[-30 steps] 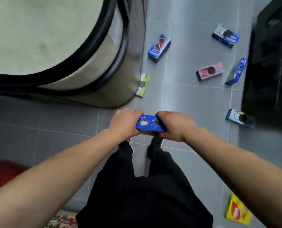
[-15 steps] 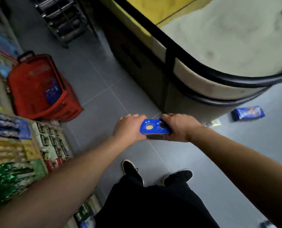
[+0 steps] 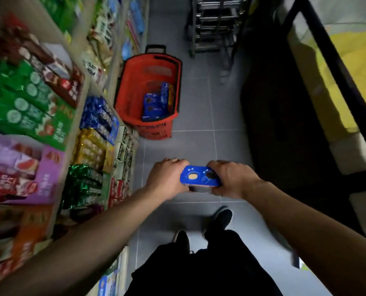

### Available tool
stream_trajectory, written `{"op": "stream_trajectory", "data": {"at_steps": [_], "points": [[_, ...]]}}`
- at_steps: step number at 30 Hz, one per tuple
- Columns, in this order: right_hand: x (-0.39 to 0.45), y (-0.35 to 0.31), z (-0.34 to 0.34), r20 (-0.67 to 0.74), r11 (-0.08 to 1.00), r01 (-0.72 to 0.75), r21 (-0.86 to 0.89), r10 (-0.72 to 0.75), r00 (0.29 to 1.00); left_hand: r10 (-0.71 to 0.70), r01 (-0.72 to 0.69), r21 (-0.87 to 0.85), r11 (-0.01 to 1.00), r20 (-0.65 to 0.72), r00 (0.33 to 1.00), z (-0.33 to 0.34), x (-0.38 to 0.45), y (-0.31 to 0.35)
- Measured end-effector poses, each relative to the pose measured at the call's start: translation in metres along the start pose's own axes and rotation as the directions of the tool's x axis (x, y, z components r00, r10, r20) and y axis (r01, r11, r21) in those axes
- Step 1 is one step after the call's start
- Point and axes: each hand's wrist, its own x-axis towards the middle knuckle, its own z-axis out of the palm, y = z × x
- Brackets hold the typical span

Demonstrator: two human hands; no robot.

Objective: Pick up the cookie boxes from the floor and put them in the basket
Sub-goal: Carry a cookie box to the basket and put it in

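Head view: both hands clamp a blue cookie box (image 3: pixel 199 176), left hand (image 3: pixel 167 178) & right hand (image 3: pixel 231 178) at opp. ends, above floor (image 3: pixel 196 116). View swung since 1 s ago: red basket (image 3: pixel 133 86) now straight ahead by shelf (image 3: pixel 75 129), holding blue boxes. Drop-off looks next.

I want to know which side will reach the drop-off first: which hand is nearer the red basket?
Left. The left hand grips the blue cookie box on the side toward the red basket; the right hand grips the box's far end, farther away.
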Motion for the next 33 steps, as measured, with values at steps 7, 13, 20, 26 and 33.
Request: {"op": "stream_trajectory", "data": {"at_steps": [7, 13, 20, 26, 33], "points": [[0.112, 0.014, -0.041, 0.076, 0.991, 0.13, -0.043, -0.127, 0.989, -0.205, 0.205, -0.097, 0.974, 0.014, 0.979, -0.007, 0.069, -0.057], [0.208, 0.048, -0.089, 0.183, 0.968, 0.241, -0.065, -0.226, 0.957, -0.31, 0.317, -0.21, 0.925, 0.069, 0.948, -0.02, 0.151, -0.082], [0.335, 0.064, -0.155, 0.271, 0.913, 0.394, -0.104, -0.355, 0.894, -0.426, 0.404, -0.326, 0.855, 0.004, 0.905, -0.047, 0.235, -0.121], [0.443, 0.054, -0.199, 0.318, 0.857, 0.472, -0.207, -0.397, 0.861, -0.467, 0.399, -0.435, 0.807, -0.058, 0.882, -0.058, 0.302, -0.18], [0.56, 0.035, -0.216, 0.299, 0.822, 0.476, -0.313, -0.39, 0.871, -0.528, 0.446, -0.46, 0.767, -0.059, 0.847, -0.066, 0.374, -0.257]]}}
